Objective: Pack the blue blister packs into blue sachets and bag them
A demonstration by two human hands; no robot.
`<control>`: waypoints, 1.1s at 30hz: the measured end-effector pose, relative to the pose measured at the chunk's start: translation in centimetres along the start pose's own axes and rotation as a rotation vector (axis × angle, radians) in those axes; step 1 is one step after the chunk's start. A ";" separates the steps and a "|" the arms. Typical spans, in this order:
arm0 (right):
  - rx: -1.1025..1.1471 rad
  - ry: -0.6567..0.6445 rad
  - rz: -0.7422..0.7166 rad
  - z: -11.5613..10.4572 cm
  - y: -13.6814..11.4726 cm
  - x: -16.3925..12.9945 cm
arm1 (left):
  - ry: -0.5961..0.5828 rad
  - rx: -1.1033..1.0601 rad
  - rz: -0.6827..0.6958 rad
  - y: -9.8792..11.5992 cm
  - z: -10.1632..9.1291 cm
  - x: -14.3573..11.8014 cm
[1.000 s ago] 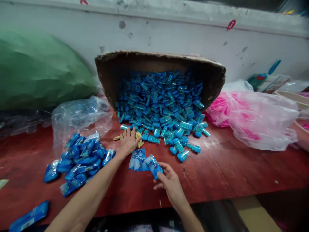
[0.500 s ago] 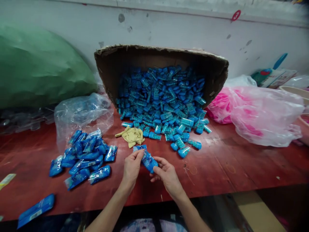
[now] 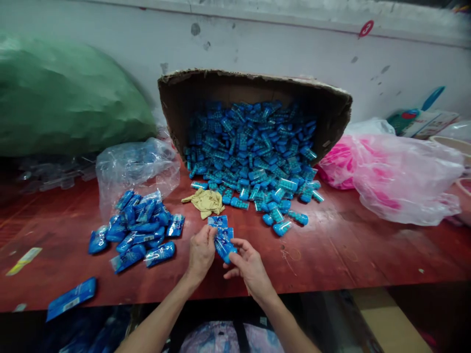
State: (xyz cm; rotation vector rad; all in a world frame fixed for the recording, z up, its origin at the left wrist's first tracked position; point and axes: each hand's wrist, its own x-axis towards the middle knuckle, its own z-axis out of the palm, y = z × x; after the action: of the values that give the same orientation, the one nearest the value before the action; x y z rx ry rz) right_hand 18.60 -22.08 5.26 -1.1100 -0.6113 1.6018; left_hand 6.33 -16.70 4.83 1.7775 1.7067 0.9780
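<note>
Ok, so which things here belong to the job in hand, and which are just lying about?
Likely in the job:
blue packet, between left hand and right hand
flat packets beyond it
packet pile
blue pieces and their carton

Likely just lying about:
crumpled yellow item
green sack
pink-filled bag

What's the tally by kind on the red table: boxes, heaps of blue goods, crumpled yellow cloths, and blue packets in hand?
Cardboard box: 1
Heaps of blue goods: 2 (spilling heap from the box, packet pile at left)
Crumpled yellow cloth: 1
Held blue packet: 1
Total: 5; pieces inside the heaps overlap too much to count.
</note>
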 end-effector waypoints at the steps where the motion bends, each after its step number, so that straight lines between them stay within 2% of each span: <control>1: -0.013 -0.003 0.000 0.1 -0.1 0.0 | 0.000 -0.006 -0.003 -0.1 0.0 0.0; 5: -0.039 -0.003 -0.004 0.1 -0.4 0.3 | 0.006 -0.098 -0.054 -0.6 -0.3 0.2; 8: -0.007 -0.014 -0.006 -0.1 -0.4 0.7 | 0.016 -0.371 -0.179 -0.2 -0.8 0.3; 10: 0.017 -0.009 -0.020 -0.3 -0.3 0.9 | -0.077 -0.671 -0.316 0.4 -1.3 0.1; 12: 0.029 0.000 -0.033 -0.5 -0.2 1.0 | -0.266 -0.926 -0.434 1.1 -1.6 -0.2; 14: 0.033 0.002 -0.033 -0.5 -0.2 1.0 | -0.429 -1.085 -0.512 1.4 -1.7 -0.7; 15: 0.038 0.000 -0.030 -0.5 -0.2 1.0 | -0.456 -1.145 -0.551 1.5 -1.7 -0.9; 18: 0.063 -0.004 -0.022 -0.4 -0.2 1.1 | -0.408 -1.296 -0.663 1.2 -1.3 -1.4; 28: 0.086 -0.020 -0.015 -0.2 0.1 1.3 | -0.331 -1.271 -0.638 1.5 -0.8 -1.6; 33: 0.102 -0.041 0.006 -0.2 -0.5 1.2 | -0.504 -1.301 -0.631 1.5 -1.2 -1.1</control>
State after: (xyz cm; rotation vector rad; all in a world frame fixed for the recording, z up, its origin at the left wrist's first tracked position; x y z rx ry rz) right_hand 18.97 -20.85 5.15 -1.0066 -0.5476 1.6461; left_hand 6.41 -18.08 6.62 0.4913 0.7923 0.8744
